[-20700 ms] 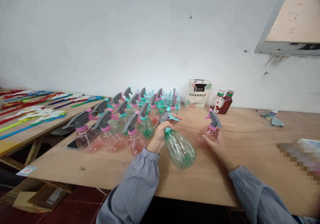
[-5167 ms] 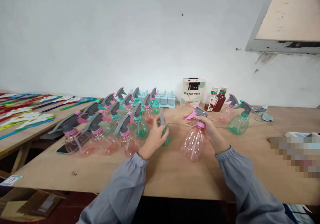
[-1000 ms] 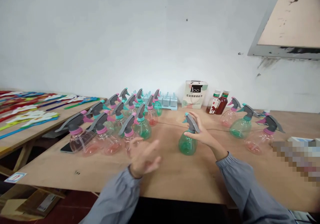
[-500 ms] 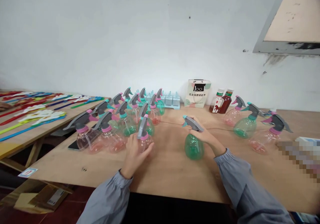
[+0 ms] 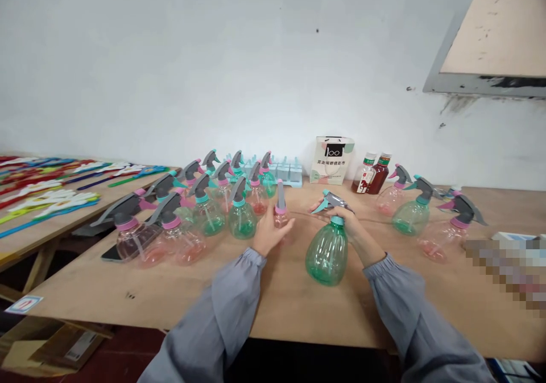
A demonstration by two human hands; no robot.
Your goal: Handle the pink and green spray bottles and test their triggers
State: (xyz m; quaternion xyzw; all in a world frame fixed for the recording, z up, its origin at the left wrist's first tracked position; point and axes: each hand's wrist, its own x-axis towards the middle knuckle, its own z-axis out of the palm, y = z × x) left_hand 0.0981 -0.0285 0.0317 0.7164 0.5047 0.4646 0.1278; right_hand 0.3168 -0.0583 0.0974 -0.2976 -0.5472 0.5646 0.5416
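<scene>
My left hand point(image 5: 272, 233) is closed around a small pink spray bottle point(image 5: 280, 201) with a grey head, mostly hidden behind the fingers. By its neck and grey head, my right hand point(image 5: 354, 226) grips a green spray bottle point(image 5: 327, 255), its round clear body tilted slightly toward me. Left of my hands, several pink and green spray bottles stand in a group, among them a green one point(image 5: 242, 218) closest to my left hand and a pink one point(image 5: 184, 241) nearer the front. To the right are a green spray bottle point(image 5: 412, 218) and two pink ones point(image 5: 443, 239).
Against the wall stand a pale blue rack point(image 5: 290, 173), a printed carton point(image 5: 331, 161) and two sauce bottles point(image 5: 379, 173). A dark phone point(image 5: 111, 253) lies beneath the left bottles. Colourful craft strips point(image 5: 51, 209) cover a second table at left.
My left hand has moved right and away from me with the pink spray bottle. The green spray bottle has come up and nearer to me in my right hand. The view has shifted slightly right.
</scene>
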